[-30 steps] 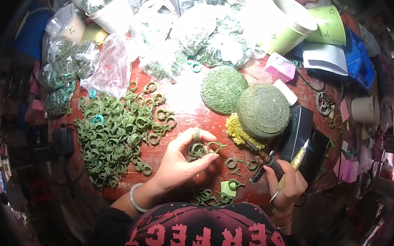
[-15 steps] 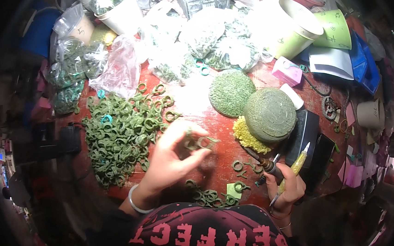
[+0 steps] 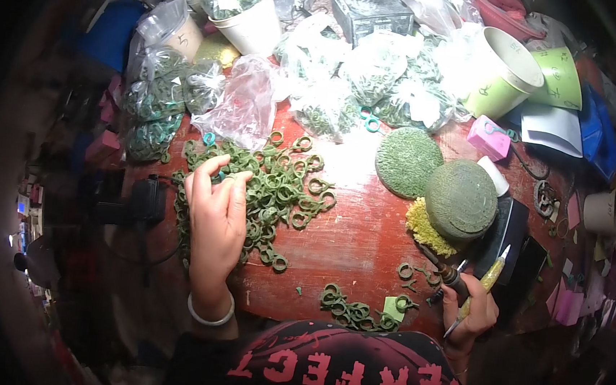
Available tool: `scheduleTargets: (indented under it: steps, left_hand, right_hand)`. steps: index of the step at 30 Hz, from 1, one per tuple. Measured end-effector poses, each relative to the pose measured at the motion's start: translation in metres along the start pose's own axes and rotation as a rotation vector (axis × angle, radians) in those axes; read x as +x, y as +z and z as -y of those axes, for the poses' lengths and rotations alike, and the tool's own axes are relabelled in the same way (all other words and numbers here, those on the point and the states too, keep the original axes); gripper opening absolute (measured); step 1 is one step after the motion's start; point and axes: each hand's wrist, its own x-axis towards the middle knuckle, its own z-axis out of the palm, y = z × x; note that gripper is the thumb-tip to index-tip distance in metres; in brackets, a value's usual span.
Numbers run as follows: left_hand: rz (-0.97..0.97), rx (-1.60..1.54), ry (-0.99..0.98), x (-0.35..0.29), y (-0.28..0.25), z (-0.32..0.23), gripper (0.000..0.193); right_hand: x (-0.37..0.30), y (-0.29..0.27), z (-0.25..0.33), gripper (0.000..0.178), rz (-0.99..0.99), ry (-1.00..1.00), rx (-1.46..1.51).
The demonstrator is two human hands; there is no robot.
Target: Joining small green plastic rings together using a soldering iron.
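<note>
Shifted since the earlier frame is the left hand [image 3: 217, 218], which is brought from the middle of the red table [image 3: 324, 266] to the left part of the green ring pile [image 3: 270, 211]. Its fingers are bent and slightly parted from the thumb; whether a ring is gripped among them cannot be told.

Behind the pile and to its right, clear bags [image 3: 382, 72] filled with green pieces are heaped in bright light. Well behind it a white pot [image 3: 252, 32] is tilted, and just behind it a limp bag [image 3: 242, 108] is laid. Well to the right of the pile, a black box [image 3: 511, 227] is placed beside a dark green block [image 3: 463, 197]; a green disc [image 3: 408, 160] and a yellow clump [image 3: 427, 227] are set close against the block.

Farther right of the pile than the disc, the right hand [image 3: 474, 310] is held, its fingers closed around a dark tool [image 3: 453, 278] and a yellow pen [image 3: 491, 276].

Most rings are gathered in the pile itself; a smaller cluster [image 3: 356, 313] is spread in front and to its right, beside a yellow slip [image 3: 391, 309]. Loose rings [image 3: 400, 268] are scattered between the pile and the right hand.
</note>
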Motion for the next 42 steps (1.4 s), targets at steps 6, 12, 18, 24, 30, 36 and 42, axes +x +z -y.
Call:
scheduleTargets:
  steps: [6, 12, 18, 24, 30, 36, 42]
  left_hand:
    - [-0.198, -0.060, 0.045, -0.003, -0.008, 0.019, 0.013]
    - [-0.055, -0.275, 0.390, -0.033, 0.003, -0.016, 0.021]
    - [0.625, -0.378, 0.877, -0.079, 0.050, -0.021, 0.049]
    - [0.700, -0.403, 1.151, -0.061, 0.069, -0.050, 0.054]
    - [0.716, -0.479, 1.320, -0.064, 0.093, -0.069, 0.048]
    - [0.593, -0.509, 1.305, -0.065, 0.102, -0.074, 0.038]
    - [0.455, -0.420, 1.228, -0.046, 0.094, -0.070, 0.035]
  right_hand:
    - [0.001, 0.003, -0.001, 0.036, -0.008, -0.006, 0.044]
    - [-0.003, 0.001, -0.005, 0.036, -0.013, -0.004, 0.010]
    - [-0.001, -0.001, -0.001, 0.036, -0.011, -0.014, 0.016]
    - [-0.003, -0.002, 0.003, 0.032, -0.039, -0.007, 0.038]
    - [-0.002, -0.003, 0.006, 0.027, -0.014, 0.004, 0.072]
    - [-0.001, -0.003, 0.002, 0.030, -0.020, 0.002, 0.056]
    - [0.001, -0.006, -0.001, 0.033, -0.020, -0.008, 0.058]
